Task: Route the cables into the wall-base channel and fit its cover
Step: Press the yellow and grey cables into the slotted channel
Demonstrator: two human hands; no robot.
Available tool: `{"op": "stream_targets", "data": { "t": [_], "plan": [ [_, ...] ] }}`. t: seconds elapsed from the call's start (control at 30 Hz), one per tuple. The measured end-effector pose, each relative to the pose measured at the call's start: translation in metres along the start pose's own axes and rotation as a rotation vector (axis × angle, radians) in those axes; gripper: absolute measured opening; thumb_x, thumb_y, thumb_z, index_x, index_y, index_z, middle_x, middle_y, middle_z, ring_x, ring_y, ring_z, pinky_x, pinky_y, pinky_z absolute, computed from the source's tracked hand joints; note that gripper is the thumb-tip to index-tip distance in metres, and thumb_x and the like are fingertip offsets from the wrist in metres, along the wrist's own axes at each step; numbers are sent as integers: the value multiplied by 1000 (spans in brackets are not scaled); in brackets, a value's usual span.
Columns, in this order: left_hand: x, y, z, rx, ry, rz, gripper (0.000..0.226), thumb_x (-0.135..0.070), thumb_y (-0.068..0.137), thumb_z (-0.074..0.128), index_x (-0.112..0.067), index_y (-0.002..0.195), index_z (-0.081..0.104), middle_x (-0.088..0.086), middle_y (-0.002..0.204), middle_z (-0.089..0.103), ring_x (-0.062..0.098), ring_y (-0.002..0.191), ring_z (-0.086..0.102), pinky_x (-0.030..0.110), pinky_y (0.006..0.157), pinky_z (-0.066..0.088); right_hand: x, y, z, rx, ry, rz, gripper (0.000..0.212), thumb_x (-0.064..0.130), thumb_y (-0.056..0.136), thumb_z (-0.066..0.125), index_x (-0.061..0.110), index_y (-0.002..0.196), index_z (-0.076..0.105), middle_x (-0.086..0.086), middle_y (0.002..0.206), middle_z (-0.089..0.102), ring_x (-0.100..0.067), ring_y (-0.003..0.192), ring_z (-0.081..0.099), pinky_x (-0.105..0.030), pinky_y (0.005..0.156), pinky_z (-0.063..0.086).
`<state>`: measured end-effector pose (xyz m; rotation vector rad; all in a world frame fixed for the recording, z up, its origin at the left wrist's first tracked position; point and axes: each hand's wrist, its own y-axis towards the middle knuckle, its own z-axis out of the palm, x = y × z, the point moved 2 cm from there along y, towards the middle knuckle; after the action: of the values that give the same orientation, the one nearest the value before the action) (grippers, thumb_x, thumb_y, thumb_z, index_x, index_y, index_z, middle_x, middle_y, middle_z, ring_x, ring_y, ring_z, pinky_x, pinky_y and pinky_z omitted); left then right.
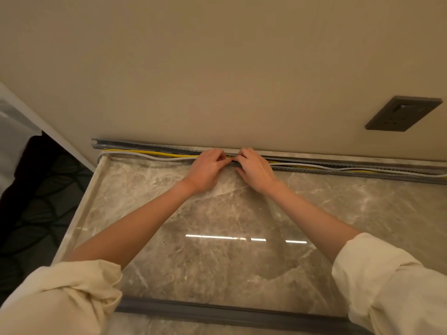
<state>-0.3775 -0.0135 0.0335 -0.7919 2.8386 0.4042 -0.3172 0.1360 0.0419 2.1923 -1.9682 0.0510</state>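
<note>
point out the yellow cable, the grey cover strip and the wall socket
yellow cable (154, 153), head view, stretch left of the hands
grey cover strip (217, 310), head view, middle of its length
wall socket (402, 114), head view, faceplate centre

Fingertips of left hand (205, 169) & right hand (254, 169) curl over the grey open wall-base channel (362, 169), so can't tell whether they pinch the cables or only press. Thin yellow cable (154, 153) & pale grey round cable (145, 156) vanish under both hands at that spot. Right of the hands, channel & cables run off the frame edge. Long grey cover strip (217, 310), nearest the body, is partly hidden under both cream rolled sleeves (72, 298).
</note>
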Motion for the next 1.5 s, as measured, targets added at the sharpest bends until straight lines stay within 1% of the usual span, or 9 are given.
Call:
{"op": "stream_targets", "data": {
  "t": [0.17,0.27,0.47,0.6,0.73,1.03,1.2,1.37,1.5],
  "plan": [
    [7,-15,-11,-21,-73,-15,41,-2,83,58,-2,124,55,18,119,58,34,106,58,41,89,49,2,6,1,11,-26,43,24,17,93,50,4,105,66,-11,104,59,-28,99,53,-40,79,45],
    [25,-27,-26,-121,-2,-50,33,-1,81,64,2,114,60,21,107,64,36,93,62,40,78,53,5,9,1,19,-54,57,24,17,93,51,4,104,67,-10,103,60,-27,99,54,-39,79,45],
    [76,-55,-57,-187,74,-254,27,-10,73,77,4,95,68,22,93,66,38,85,63,43,74,51,16,12,5,-20,-38,141,26,20,93,54,-1,100,67,-12,101,60,-27,98,53,-36,81,44],
    [89,-71,-66,-186,117,-200,11,-4,79,70,2,89,70,21,89,67,37,79,63,42,68,50,24,17,5,-20,-51,198,32,28,91,57,-2,97,67,-14,100,61,-29,98,54,-38,83,43],
    [101,-72,-71,-197,137,-182,9,1,81,66,1,88,71,20,86,68,36,76,63,41,67,51,26,18,7,-12,-86,215,32,27,91,57,-2,98,68,-14,100,61,-30,98,55,-38,82,44],
    [104,-58,-70,-227,13,-504,9,-7,78,69,0,77,74,18,74,62,35,79,56,39,64,43,24,14,6,-11,-117,170,22,20,86,65,-2,87,71,-14,86,62,-31,83,58,-38,66,45],
    [103,-64,-68,-235,89,-460,12,-7,83,64,-1,82,74,19,73,66,36,73,61,42,60,50,24,14,8,-28,-157,186,21,19,83,69,-1,83,72,-15,83,63,-32,79,60,-37,61,45],
    [104,-80,-61,-233,185,-315,8,-4,83,66,0,87,72,17,76,68,34,71,64,39,56,53,29,15,10,-27,-201,209,20,21,82,70,2,85,70,-13,84,64,-30,81,60,-37,66,47],
    [105,-86,-57,-227,211,-245,14,-3,83,66,1,96,70,15,84,68,33,74,65,37,59,54,43,27,12,-33,-169,-46,16,7,82,64,4,98,62,-13,96,61,-29,89,55,-36,73,45]
  ]
}}
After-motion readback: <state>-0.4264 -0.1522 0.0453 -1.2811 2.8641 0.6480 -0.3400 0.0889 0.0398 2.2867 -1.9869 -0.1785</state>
